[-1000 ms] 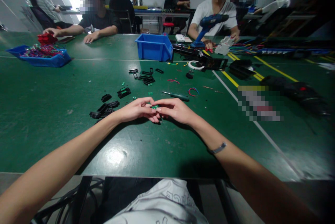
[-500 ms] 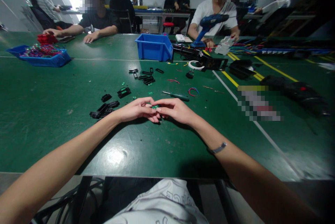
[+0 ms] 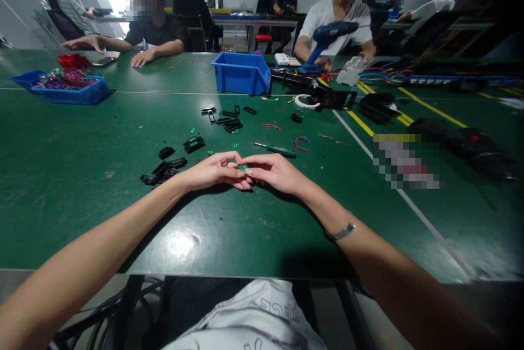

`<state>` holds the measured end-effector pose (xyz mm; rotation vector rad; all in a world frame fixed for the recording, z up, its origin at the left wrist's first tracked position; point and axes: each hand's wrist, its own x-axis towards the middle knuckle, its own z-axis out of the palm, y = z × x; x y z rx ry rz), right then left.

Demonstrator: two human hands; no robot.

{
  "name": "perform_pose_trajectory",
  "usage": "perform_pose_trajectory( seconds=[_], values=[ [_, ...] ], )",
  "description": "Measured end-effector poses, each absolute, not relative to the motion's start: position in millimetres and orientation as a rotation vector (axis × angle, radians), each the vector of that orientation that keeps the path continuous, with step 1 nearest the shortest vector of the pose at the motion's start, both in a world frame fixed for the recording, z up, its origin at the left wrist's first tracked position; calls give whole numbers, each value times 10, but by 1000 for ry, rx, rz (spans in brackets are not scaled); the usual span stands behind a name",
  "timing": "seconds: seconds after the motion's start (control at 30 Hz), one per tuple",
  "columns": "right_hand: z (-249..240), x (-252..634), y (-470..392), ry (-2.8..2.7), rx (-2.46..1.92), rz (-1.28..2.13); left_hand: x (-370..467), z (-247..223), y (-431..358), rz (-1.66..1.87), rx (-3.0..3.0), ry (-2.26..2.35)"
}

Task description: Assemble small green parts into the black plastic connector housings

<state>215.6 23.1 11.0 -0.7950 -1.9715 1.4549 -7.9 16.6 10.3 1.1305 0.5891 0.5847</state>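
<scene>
Over the green table, my left hand (image 3: 216, 170) and my right hand (image 3: 273, 171) meet at the fingertips. Between them they pinch a small green and black part (image 3: 243, 167), mostly covered by the fingers. Its exact kind is too small to tell. Left of my left hand lies a heap of black plastic housings (image 3: 164, 171). A black housing with green inside (image 3: 194, 144) sits just beyond. Past my fingers, a screwdriver (image 3: 276, 149) with a dark green handle rests on the table, close to my right hand.
A blue bin (image 3: 240, 74) stands ahead, with several black frames (image 3: 231, 120) nearer. At left is a blue tray (image 3: 88, 96) of coloured wires. A blue cordless drill (image 3: 321, 44) stands at far right-centre, by a person in white. Another person's hand (image 3: 143, 57) rests at the far edge.
My hands stay in place around the small part, with only a slight shift of my left fingers. Across the table, the co-worker at left has lifted a hand away from the red pieces.
</scene>
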Motion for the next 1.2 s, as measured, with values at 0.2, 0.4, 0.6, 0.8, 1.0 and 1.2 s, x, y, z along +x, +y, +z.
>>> perform_pose_trajectory(
  seconds=[0.2,0.4,0.6,0.8,1.0,1.2],
  values=[
    [91,2155,243,-1982,-771,1434,-80,88,163,601,1124,592],
    [123,2149,230,-2005,-796,1404,-66,95,146,615,1121,603],
    [121,2141,227,-2005,-797,1391,-73,95,146,610,1134,604],
    [85,2152,243,-2015,-794,1393,-74,105,147,598,1153,612],
    [96,2147,240,-2008,-794,1412,-74,102,153,589,1142,605],
    [120,2147,221,-2007,-802,1404,-83,89,163,586,1138,592]
  ],
)
